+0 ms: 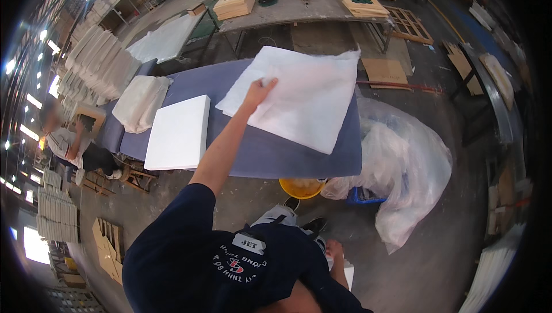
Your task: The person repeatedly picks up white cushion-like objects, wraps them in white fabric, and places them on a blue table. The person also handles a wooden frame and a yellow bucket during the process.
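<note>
A blue-covered table (259, 160) stands before the person, a clear plastic bag (405, 155) beside its right end. A white padding sheet (307, 100) lies on the tabletop, right of a thick white slab (178, 135). The left hand (260, 92) touches the sheet, fingers bent; whether pinching, I cannot tell. The lowered right hand's (334, 251) grip is unclear.

My blue-grey surface (253, 158)
On it lie a white padding sheet (305, 94), a white block (178, 132) and a pale bundle (140, 105).
</note>
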Available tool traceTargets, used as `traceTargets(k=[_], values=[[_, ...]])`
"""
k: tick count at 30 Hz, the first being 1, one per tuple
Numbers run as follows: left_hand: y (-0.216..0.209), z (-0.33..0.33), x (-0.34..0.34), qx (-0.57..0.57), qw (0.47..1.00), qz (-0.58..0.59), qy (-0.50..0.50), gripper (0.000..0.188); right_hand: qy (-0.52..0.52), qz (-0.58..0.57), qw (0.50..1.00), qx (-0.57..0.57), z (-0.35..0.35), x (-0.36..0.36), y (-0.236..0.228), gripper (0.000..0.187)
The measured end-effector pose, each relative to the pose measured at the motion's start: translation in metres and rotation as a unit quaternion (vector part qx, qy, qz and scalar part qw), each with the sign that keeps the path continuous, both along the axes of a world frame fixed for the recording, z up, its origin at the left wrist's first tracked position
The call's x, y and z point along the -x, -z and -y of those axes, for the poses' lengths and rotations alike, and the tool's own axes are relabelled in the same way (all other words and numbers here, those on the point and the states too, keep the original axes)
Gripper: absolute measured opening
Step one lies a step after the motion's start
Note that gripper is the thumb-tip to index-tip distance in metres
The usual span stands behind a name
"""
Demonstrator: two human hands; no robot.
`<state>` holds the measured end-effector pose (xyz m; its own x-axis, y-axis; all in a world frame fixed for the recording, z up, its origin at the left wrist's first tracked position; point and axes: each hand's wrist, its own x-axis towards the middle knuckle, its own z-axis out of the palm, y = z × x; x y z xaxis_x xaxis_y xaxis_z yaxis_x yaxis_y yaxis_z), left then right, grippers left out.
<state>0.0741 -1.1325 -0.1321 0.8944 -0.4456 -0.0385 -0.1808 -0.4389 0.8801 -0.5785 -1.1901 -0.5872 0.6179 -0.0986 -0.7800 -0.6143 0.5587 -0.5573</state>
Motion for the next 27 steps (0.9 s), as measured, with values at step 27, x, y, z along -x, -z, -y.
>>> traceTargets(k=[27], values=[[0.085, -0.011, 0.084, -0.023, 0.968, 0.046, 0.244, 0.027, 0.168, 0.247, 0.929, 0.219, 0.047, -0.433, -0.306, 0.039]])
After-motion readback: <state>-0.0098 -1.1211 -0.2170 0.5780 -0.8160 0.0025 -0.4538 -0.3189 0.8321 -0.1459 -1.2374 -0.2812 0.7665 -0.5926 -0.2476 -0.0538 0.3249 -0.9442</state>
